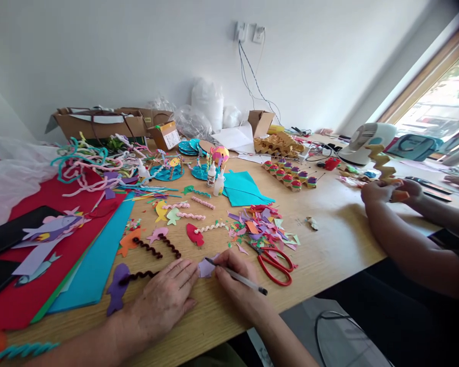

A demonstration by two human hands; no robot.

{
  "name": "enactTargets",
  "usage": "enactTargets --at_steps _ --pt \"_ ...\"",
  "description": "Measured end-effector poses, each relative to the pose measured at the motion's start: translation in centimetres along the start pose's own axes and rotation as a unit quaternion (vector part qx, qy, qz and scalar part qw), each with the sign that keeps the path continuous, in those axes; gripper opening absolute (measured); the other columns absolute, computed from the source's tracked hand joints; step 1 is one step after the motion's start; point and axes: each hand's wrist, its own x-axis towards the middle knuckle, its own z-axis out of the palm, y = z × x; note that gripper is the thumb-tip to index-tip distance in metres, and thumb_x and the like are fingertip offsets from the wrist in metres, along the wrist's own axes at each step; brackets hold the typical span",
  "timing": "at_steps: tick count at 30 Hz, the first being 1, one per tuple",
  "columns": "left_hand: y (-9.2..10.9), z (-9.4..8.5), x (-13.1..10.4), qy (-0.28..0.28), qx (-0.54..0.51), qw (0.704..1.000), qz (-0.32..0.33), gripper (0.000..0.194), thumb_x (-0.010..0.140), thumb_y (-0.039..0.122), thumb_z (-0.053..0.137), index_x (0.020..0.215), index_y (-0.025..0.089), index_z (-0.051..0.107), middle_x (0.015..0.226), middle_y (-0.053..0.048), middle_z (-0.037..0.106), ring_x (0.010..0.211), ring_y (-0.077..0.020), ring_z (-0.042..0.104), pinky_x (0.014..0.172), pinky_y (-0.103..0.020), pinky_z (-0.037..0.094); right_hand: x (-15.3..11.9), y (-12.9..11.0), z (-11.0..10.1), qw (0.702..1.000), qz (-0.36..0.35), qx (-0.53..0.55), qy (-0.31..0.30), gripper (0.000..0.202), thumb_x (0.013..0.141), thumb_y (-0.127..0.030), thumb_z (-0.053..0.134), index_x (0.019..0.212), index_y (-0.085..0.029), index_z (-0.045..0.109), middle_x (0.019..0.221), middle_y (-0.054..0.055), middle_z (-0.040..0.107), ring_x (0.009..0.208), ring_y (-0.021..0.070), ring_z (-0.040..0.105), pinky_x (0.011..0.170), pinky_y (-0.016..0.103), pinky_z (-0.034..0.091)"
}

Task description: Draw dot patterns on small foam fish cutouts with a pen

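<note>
My right hand (235, 275) is closed round a pen (245, 281), its tip on a small lavender paper cutout (205, 267). Flat on the table, my left hand (170, 290) has its fingers stretched out, with the fingertips at the cutout's left edge. Beside that hand lies a purple paper fish (118, 289) with a dark twisted pipe cleaner (143, 275) running partly under the hand. Red-handled scissors (277, 265) rest to the right of my right hand. A red paper fish (194, 234) with a white twisted pipe cleaner (214, 227) lies farther back.
Paper scraps (260, 224) are heaped behind the scissors. Coloured sheets (92, 260) cover the left side. Glue bottles (219, 183), turquoise paper (248, 188) and an egg carton (290, 176) stand farther back. At the right, another person's hands (382, 189) hold a yellowish carton piece.
</note>
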Motion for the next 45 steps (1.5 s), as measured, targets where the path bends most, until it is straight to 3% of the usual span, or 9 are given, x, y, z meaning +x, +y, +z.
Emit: enactTargets --at_steps 4,11,20,26,29,33,39,45 --pt "0.2 -0.3 0.3 0.009 -0.016 1.0 0.004 0.038 0.085 0.018 0.051 0.123 0.014 0.052 0.121 -0.013 0.059 0.114 -0.0272 0.053 0.098 -0.043 0.044 0.0 -0.2 0.0 1.0 -0.028 0.003 -0.009 0.007 0.073 -0.019 0.049 0.067 -0.019 0.052 0.059 -0.003 0.052 0.055 0.0108 0.045 0.051 0.021 0.034" --pt "0.3 -0.6 0.2 0.018 -0.001 1.0 0.016 0.039 0.083 0.015 0.051 0.122 0.012 0.052 0.122 -0.015 0.058 0.114 -0.0289 0.053 0.096 -0.045 0.046 0.3 -1.0 -0.4 0.999 -0.003 -0.009 -0.032 0.009 0.071 -0.011 0.05 0.067 -0.018 0.054 0.057 -0.004 0.052 0.052 0.0089 0.042 0.047 0.019 0.031" --pt "0.1 -0.6 0.0 0.018 -0.003 1.0 0.019 0.04 0.083 0.016 0.051 0.124 0.011 0.052 0.127 -0.014 0.056 0.118 -0.027 0.052 0.098 -0.041 0.046 0.2 -0.3 0.1 1.0 -0.02 -0.003 -0.02 0.006 0.073 -0.017 0.052 0.07 -0.018 0.057 0.06 -0.003 0.057 0.054 0.0102 0.049 0.051 0.02 0.037" --pt "-0.1 -0.8 0.1 0.037 -0.006 0.999 0.032 0.036 0.087 0.016 0.046 0.121 0.009 0.053 0.125 -0.015 0.058 0.117 -0.0265 0.052 0.097 -0.041 0.046 0.1 -0.6 -0.2 0.997 -0.045 -0.058 -0.014 0.012 0.075 -0.012 0.05 0.073 -0.019 0.059 0.063 -0.002 0.061 0.056 0.0109 0.053 0.052 0.019 0.039" --pt "0.0 -1.0 0.2 0.037 -0.006 0.998 0.042 0.034 0.087 0.015 0.046 0.12 0.007 0.054 0.122 -0.015 0.059 0.114 -0.027 0.054 0.097 -0.042 0.046 0.6 -0.6 -1.0 0.986 -0.121 -0.109 -0.019 0.017 0.085 -0.015 0.047 0.082 -0.018 0.064 0.072 0.002 0.065 0.063 0.0127 0.057 0.058 0.021 0.043" --pt "0.1 -1.4 0.2 0.015 -0.023 0.999 0.036 0.035 0.088 0.017 0.049 0.122 0.011 0.052 0.124 -0.014 0.058 0.114 -0.0267 0.054 0.097 -0.043 0.045 1.6 -0.1 -2.1 0.955 -0.191 -0.212 -0.079 0.02 0.089 -0.014 0.047 0.091 -0.019 0.066 0.086 0.006 0.068 0.078 0.0174 0.061 0.069 0.027 0.045" --pt "0.2 -1.5 0.3 0.004 -0.024 0.999 0.028 0.034 0.088 0.025 0.054 0.119 0.012 0.055 0.124 -0.012 0.058 0.116 -0.0275 0.053 0.099 -0.043 0.043 2.1 -0.1 -2.3 0.934 -0.182 -0.275 -0.14 0.021 0.086 -0.011 0.053 0.102 -0.02 0.065 0.095 0.007 0.067 0.086 0.0198 0.059 0.076 0.03 0.045" --pt "0.2 -1.7 0.2 0.013 -0.026 0.999 0.017 0.034 0.091 0.03 0.05 0.12 0.013 0.055 0.124 -0.011 0.059 0.116 -0.0267 0.052 0.101 -0.044 0.04 2.0 -0.1 -2.1 0.936 -0.185 -0.268 -0.137 0.021 0.084 -0.009 0.056 0.1 -0.019 0.064 0.093 0.007 0.067 0.084 0.0201 0.06 0.075 0.031 0.045"
